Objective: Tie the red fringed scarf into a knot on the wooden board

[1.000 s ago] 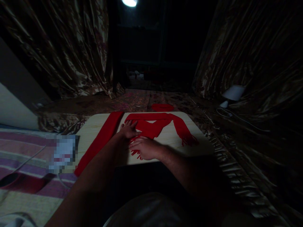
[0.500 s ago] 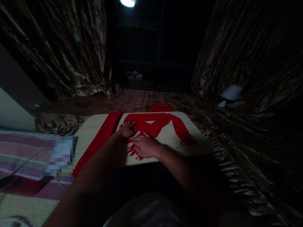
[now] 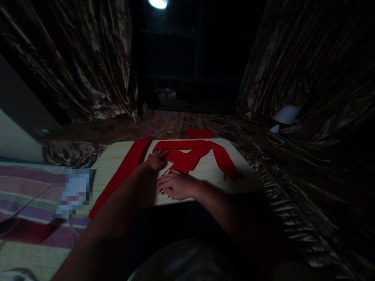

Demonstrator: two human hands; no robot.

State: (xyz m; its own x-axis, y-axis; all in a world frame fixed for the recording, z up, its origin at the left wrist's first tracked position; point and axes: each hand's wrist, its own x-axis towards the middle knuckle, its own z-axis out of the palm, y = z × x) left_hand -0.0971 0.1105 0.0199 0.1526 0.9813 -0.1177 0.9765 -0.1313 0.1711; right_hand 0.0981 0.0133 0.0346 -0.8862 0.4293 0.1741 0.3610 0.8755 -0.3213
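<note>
A red fringed scarf (image 3: 187,160) lies bent across a pale wooden board or low table (image 3: 246,181). One fringed end points to the right; the other is partly under my right hand. My left hand (image 3: 157,160) rests on the bend at the scarf's left side, fingers spread. Over the near fringe, my right hand (image 3: 179,185) lies palm down with its fingers stretched left, covering most of the strands. Left of the hands runs a long red strip of cloth (image 3: 125,169), partly hidden by my left forearm.
Behind the board is a round red thing (image 3: 200,133). A white lamp (image 3: 287,114) with a cord stands at the right. At the left, a blurred-out object (image 3: 73,192) lies on a striped cover (image 3: 26,183). Patterned curtains (image 3: 102,62) hang at both sides.
My right hand has slid slightly toward me and left, down over the fringe, uncovering more of the scarf above it. My left hand has stayed in place.
</note>
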